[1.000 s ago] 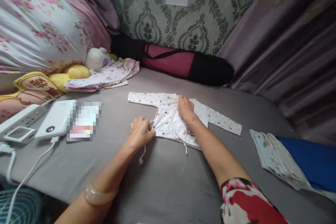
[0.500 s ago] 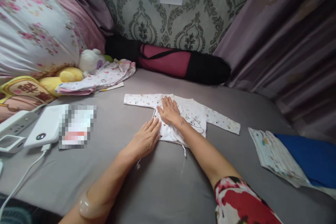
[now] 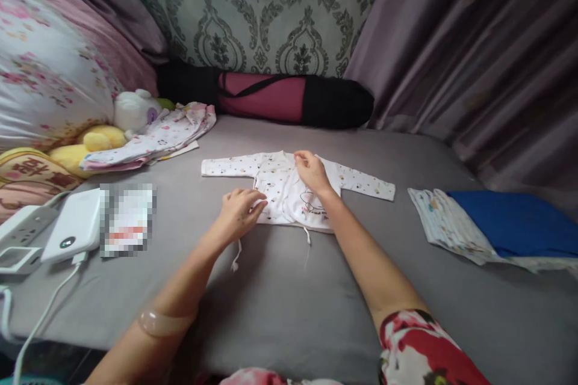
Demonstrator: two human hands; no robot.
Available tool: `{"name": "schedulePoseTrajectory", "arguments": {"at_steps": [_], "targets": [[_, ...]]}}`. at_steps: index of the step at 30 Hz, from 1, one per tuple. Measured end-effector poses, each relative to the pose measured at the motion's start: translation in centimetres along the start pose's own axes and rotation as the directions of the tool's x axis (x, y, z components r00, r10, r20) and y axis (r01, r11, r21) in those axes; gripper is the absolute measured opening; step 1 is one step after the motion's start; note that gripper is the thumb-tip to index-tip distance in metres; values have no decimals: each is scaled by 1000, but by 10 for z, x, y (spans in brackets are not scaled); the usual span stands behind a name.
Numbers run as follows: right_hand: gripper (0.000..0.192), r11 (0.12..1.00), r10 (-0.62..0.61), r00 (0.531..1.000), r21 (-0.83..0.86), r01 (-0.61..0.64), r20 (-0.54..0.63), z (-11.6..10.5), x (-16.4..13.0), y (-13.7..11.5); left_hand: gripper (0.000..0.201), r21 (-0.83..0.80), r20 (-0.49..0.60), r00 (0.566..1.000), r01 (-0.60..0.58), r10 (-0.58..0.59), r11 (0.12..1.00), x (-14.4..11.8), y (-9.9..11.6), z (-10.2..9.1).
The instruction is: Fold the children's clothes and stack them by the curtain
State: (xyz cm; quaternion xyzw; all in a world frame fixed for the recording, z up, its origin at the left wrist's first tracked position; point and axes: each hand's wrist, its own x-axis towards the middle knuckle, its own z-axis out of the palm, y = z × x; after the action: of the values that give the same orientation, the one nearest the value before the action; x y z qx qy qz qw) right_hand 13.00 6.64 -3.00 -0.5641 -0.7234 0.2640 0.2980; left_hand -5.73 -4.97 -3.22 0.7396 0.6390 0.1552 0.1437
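Note:
A white baby wrap top (image 3: 271, 189) with small prints and an animal drawing lies flat, its sleeves stretched out to both sides. White tie strings (image 3: 235, 255) trail from its lower edge. My left hand (image 3: 239, 213) is at the top's lower left side, its fingers loosely bent and the thumb apart, with nothing seen in it. Over the upper middle, near the neckline, is my right hand (image 3: 312, 173). Its fingers are loosely curled and hold nothing that I can see. Part of the top's right front is hidden under that hand and wrist.
Folded light cloths (image 3: 433, 216) and a blue folded cloth (image 3: 510, 222) lie right. On the left are a white power bank (image 3: 74, 225), a power strip (image 3: 22, 228), folded printed clothes (image 3: 167, 135) and plush toys (image 3: 135, 109). A long black-and-red bag (image 3: 262, 96) lies along the wall.
Both hands have risen from lying flat on the top, and their fingers are now bent. My right hand has moved toward the neckline. The view has shifted slightly to the right.

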Motion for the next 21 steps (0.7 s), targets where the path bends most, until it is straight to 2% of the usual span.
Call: {"name": "schedulePoseTrajectory", "arguments": {"at_steps": [2, 5, 8, 13, 17, 21], "targets": [[29, 999, 24, 996, -35, -21, 83, -10, -27, 4, 30, -92, 52, 999, 8, -3, 996, 15, 4, -9], [19, 987, -13, 975, -151, 47, 220, -7, -73, 1, 31, -227, 129, 992, 35, -6, 973, 47, 12, -13], [22, 938, -27, 974, -332, 104, 227, 4, -104, -10, 26, -235, 174, 983, 95, -54, 967, 80, 24, -4], [24, 870, 12, 980, -484, 88, 200, 9, -118, -19, 18, -103, 182, 962, 226, -205, 969, 115, 47, 14], [27, 858, 0, 976, -501, 111, 217, 6, -120, -20, 16, -81, 194, 938, 308, -288, 948, 124, 54, 24], [29, 856, -9, 970, -500, 134, 245, 6, -124, -21, 14, -68, 212, 927, 330, -309, 942, 129, 55, 30]]}}
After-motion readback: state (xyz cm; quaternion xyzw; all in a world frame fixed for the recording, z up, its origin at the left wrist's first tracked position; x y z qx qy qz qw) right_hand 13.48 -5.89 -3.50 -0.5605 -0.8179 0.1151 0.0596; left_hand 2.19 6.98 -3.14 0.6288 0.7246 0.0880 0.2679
